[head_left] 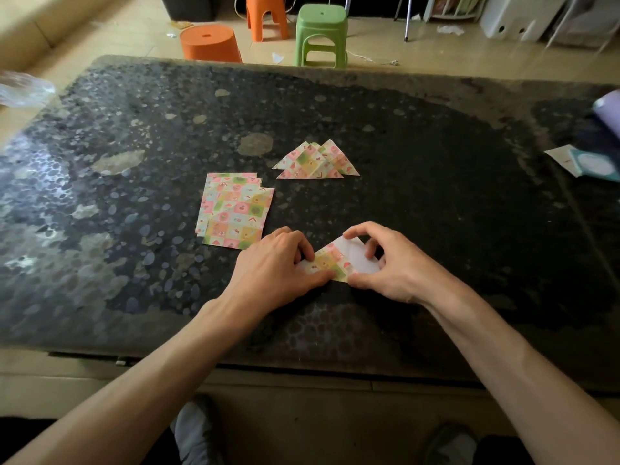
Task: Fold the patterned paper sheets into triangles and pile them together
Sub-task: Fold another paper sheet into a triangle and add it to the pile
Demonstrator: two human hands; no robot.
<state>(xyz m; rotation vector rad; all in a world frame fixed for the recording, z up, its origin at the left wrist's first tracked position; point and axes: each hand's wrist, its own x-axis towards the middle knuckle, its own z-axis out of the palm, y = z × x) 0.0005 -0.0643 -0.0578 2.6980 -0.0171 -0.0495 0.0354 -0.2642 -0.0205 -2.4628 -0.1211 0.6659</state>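
A partly folded patterned sheet lies near the front middle of the dark table, its white underside showing on the right. My left hand pinches its left part, thumb on the patterned flap. My right hand pinches its right part, with forefinger at the top corner and thumb at the lower edge. A stack of flat patterned sheets lies just left and behind my left hand. Behind the hands sits a pile of folded patterned triangles.
The speckled dark table spans the view. At its right edge lie a white and teal paper packet and a lilac roll. A crumpled clear bag sits far left. Orange stools and a green stool stand beyond.
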